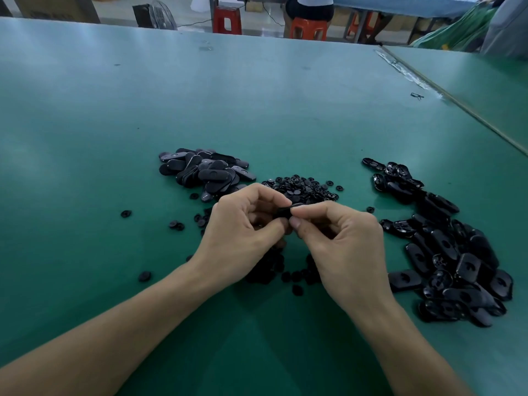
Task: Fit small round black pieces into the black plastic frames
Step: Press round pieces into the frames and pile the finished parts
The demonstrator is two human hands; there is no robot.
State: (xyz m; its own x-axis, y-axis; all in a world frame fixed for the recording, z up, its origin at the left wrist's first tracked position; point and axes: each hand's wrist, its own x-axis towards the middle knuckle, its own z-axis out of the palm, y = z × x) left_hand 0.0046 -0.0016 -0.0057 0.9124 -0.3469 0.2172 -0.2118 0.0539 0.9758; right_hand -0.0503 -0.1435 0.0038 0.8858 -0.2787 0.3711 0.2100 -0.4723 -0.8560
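Left hand (243,232), right hand (343,244): half-hidden frame (286,210)

Single view, riding on the person's head, tipped forward and down across the table (257,110): left hand (243,227) and right hand (343,241) close below, red stools (227,20) beyond its far edge.

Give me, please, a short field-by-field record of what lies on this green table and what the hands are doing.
surface: green table
left hand: pinches the held black plastic part
right hand: pinches the same part from the other side
held part: mostly hidden by fingers
left pile: smooth oval black plastic pieces
centre pile: small round black pieces
right pile: glossy black plastic frames
loose: scattered round pieces near the hands
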